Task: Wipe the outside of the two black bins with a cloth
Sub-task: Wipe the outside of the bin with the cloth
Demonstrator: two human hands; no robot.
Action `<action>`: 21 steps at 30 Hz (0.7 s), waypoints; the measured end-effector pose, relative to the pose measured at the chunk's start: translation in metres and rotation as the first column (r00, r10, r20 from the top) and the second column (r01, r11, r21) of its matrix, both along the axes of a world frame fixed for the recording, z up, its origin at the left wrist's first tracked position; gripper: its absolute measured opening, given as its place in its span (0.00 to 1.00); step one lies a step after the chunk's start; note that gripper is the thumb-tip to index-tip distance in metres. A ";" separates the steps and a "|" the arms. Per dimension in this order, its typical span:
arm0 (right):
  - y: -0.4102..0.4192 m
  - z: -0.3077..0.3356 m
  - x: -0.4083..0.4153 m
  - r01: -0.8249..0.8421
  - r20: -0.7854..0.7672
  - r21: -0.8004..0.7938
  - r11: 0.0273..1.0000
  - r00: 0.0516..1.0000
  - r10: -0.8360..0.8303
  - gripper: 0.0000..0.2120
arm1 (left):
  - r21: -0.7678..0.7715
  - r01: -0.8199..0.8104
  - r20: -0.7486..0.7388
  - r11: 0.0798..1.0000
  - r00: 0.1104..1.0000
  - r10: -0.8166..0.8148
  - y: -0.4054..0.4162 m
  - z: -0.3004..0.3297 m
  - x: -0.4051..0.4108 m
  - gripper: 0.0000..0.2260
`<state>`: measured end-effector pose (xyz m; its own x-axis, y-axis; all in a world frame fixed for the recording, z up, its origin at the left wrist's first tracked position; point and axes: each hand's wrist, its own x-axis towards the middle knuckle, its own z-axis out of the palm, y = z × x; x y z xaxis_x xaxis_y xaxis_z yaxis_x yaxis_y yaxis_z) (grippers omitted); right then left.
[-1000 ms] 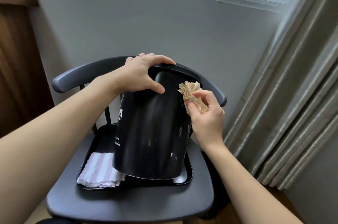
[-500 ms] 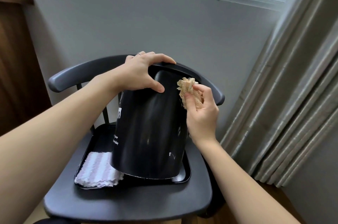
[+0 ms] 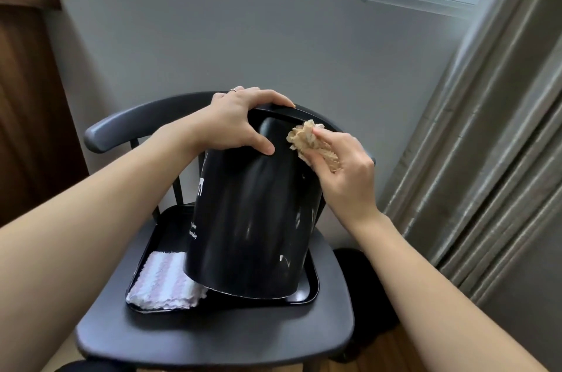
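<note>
My left hand point(image 3: 234, 122) grips the top rim of the tall, glossy black plastic bin point(image 3: 252, 219), fingers point(image 3: 273, 99) curled over the far edge and thumb pressed flat on the near wall. The bin is tipped, its rim leaning away from me and its near bottom edge lifted, standing in a shallow black rectangular tray point(image 3: 313, 283). The tray sits on the seat of a dark grey wooden chair point(image 3: 213, 338) with a curved backrest. White lettering runs down the bin's left side; pale scuffs show low on its right side.

My right hand point(image 3: 343, 171) holds a crumpled beige cloth point(image 3: 310, 142), pinched between curled fingers and thumb, bunched end poking out above. The cloth presses on the bin's upper right wall, just below the rim and close beside my left thumb.

A folded white and pale pink striped cloth point(image 3: 165, 283) lies in the tray's near left corner, its right edge tucked under the bin's raised bottom edge. Grey curtains point(image 3: 486, 158) hang to the right, against a grey wall under a window.
</note>
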<state>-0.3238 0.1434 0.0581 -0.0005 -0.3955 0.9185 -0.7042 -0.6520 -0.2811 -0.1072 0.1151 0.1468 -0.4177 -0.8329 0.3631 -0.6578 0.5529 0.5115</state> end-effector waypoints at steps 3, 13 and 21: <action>0.004 -0.011 0.003 -0.034 -0.058 -0.024 0.999 0.998 0.032 0.14 | 0.010 -0.004 -0.011 1.000 1.000 0.004 -0.001 0.000 0.003 0.33; 0.007 -0.005 0.007 0.063 0.100 0.097 0.993 0.992 -0.072 0.14 | 0.016 -0.015 0.068 1.000 0.998 0.014 -0.002 0.006 -0.003 0.30; 0.015 -0.011 0.012 0.054 0.000 0.133 0.990 0.999 -0.054 0.17 | -0.135 0.008 0.236 0.991 0.971 0.024 -0.004 0.004 -0.021 0.34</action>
